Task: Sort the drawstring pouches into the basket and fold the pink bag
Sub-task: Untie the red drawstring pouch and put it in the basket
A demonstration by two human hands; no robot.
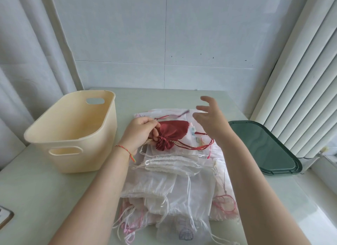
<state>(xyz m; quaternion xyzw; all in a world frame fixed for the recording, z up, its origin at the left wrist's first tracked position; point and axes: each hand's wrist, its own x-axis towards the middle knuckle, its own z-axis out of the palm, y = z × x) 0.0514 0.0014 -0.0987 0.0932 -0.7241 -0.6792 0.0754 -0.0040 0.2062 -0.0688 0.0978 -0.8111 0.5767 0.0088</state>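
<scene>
Readable text: you've got none to read anywhere here.
Sheer pouch (185,233) at the near edge: you can see a faint purplish printed outline, too blurred to tell whether it holds letters.
Flat pale bag (144,115) at the far end of the pile: there's a tiny dark mark by its corner, too small for you to read.
Cream basket (73,135): no label or brand shows to you.
Green lid (264,146): you see no lettering.

1. Red satin pouch (171,133): cinched shut at its neck, lying on top of the pile, gold cord trailing right.
2. White sheer pouches (164,177): flat, overlapping heap on the table, drawstrings loose toward the near edge.
3. Cream basket (73,135): upright, left of the pile.
</scene>
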